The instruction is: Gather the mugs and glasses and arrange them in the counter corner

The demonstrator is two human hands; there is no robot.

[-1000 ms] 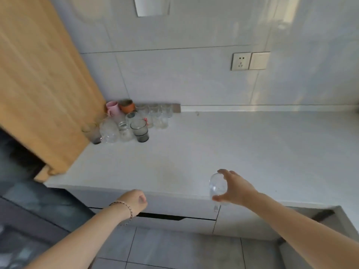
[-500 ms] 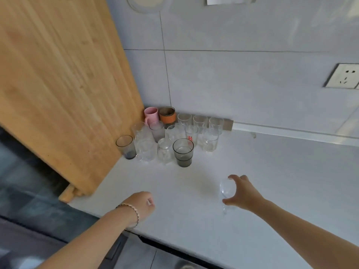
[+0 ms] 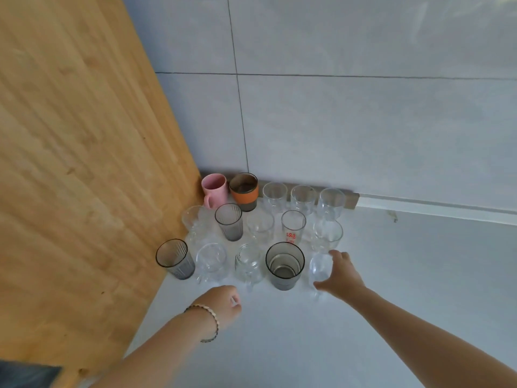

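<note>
My right hand [image 3: 340, 277] is wrapped around a clear stemmed glass [image 3: 319, 268], held upright at the right end of the front row, beside a smoky grey tumbler [image 3: 284, 266]. Rows of glasses fill the counter corner: a pink mug [image 3: 214, 189] and an orange-banded cup [image 3: 244, 191] at the back, several clear glasses behind and left, one with red print [image 3: 293, 227], and a ribbed grey glass [image 3: 175, 259] at the front left. My left hand [image 3: 223, 303], bracelet on the wrist, hovers curled and empty in front of the row.
A tall wooden panel [image 3: 78, 152] bounds the corner on the left. Grey tiled wall [image 3: 349, 121] stands behind. The white counter [image 3: 405, 275] stretches right and toward me.
The view has closed in on the corner. My right hand has carried the stemmed glass forward and left, up to the front row beside the grey tumbler. My left hand followed.
</note>
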